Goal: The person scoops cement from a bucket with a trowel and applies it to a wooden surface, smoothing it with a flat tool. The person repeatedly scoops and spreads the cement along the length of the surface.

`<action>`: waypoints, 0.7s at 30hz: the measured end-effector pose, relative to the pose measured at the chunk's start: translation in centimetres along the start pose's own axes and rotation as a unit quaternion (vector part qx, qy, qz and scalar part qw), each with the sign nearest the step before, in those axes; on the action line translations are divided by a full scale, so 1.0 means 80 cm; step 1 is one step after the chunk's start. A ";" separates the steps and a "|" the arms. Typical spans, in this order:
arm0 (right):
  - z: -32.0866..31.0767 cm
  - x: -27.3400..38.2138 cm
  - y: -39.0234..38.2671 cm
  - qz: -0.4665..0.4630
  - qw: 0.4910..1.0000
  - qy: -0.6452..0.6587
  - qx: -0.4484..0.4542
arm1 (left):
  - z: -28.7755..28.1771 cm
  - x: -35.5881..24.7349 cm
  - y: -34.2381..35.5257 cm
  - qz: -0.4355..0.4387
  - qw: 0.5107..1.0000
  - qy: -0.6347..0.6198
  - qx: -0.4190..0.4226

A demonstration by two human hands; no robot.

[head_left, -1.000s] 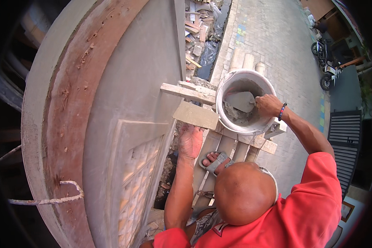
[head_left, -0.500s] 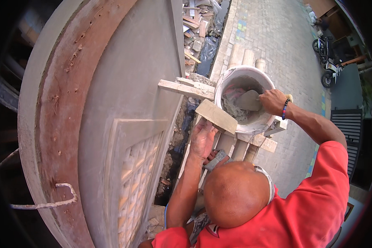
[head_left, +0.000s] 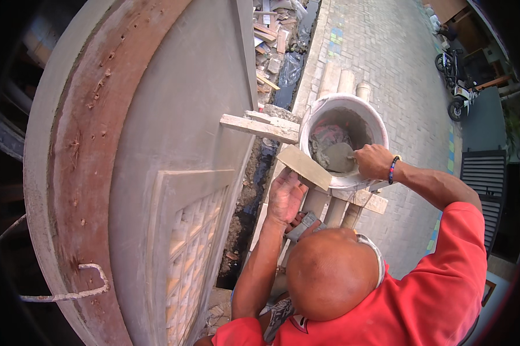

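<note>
Neither my left hand nor my right hand is in view. A person in a red shirt (head_left: pixel 421 288) is below the camera. Their left hand (head_left: pixel 286 196) holds a flat, cement-coloured board (head_left: pixel 303 165) from underneath, tilted beside a white bucket (head_left: pixel 376 124). Their right hand (head_left: pixel 373 161) reaches into the bucket and grips a trowel (head_left: pixel 339 157) whose blade sits in grey mortar. The bucket stands on pale planks (head_left: pixel 371 202), with more short timbers (head_left: pixel 257 128) reaching left toward a grey rendered panel (head_left: pixel 185 86).
A narrow drain (head_left: pixel 286 92) with rubble and wood scraps (head_left: pixel 270 34) runs beside a paved lane (head_left: pixel 393 75). At the right stand motorcycles (head_left: pixel 457 104) and a slatted gate (head_left: pixel 479 196). A bent rusty bar (head_left: pixel 61 297) juts from the curved wall edge (head_left: pixel 90 150) at left.
Since a second ago, the person's left hand and board have moved right and tilted toward the bucket. The trowel has shifted within the bucket, now lower than half a second ago.
</note>
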State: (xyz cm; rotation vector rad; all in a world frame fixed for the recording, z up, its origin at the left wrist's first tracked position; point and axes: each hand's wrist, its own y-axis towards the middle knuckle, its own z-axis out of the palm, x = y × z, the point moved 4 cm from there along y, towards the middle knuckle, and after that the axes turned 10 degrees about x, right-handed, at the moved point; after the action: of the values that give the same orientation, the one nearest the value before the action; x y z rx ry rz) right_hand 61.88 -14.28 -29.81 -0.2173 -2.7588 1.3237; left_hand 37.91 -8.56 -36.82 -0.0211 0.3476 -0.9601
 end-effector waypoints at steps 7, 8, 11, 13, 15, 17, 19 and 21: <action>-0.020 -0.021 -0.007 -0.005 0.989 0.144 0.019 | 0.001 -0.004 0.001 0.004 1.000 -0.023 0.015; -0.021 -0.029 -0.011 -0.027 0.987 0.156 0.017 | 0.003 -0.006 0.002 0.009 0.999 -0.030 0.021; -0.038 -0.037 -0.039 -0.059 0.969 0.240 -0.014 | 0.008 -0.022 -0.001 0.052 0.999 0.008 0.003; -0.058 -0.028 -0.065 -0.070 0.951 0.298 -0.045 | 0.008 -0.040 -0.006 0.088 0.996 0.029 0.001; -0.077 -0.019 -0.092 -0.072 0.933 0.342 -0.082 | 0.013 -0.061 -0.011 0.116 0.993 0.021 0.027; -0.074 -0.009 -0.099 -0.151 0.892 0.399 -0.152 | 0.021 -0.079 -0.019 0.103 0.993 -0.036 0.049; -0.078 0.008 -0.107 -0.225 0.859 0.407 -0.213 | 0.037 -0.092 -0.022 0.091 0.991 -0.074 0.063; -0.080 0.030 -0.101 -0.282 0.823 0.417 -0.262 | 0.059 -0.098 -0.024 0.086 0.990 -0.060 0.091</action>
State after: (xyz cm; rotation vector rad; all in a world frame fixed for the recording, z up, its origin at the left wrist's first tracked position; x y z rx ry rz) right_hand 59.58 -13.93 -19.50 0.0139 -2.0651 0.1927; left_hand 33.69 -4.00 -29.84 0.1164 0.1476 -0.8126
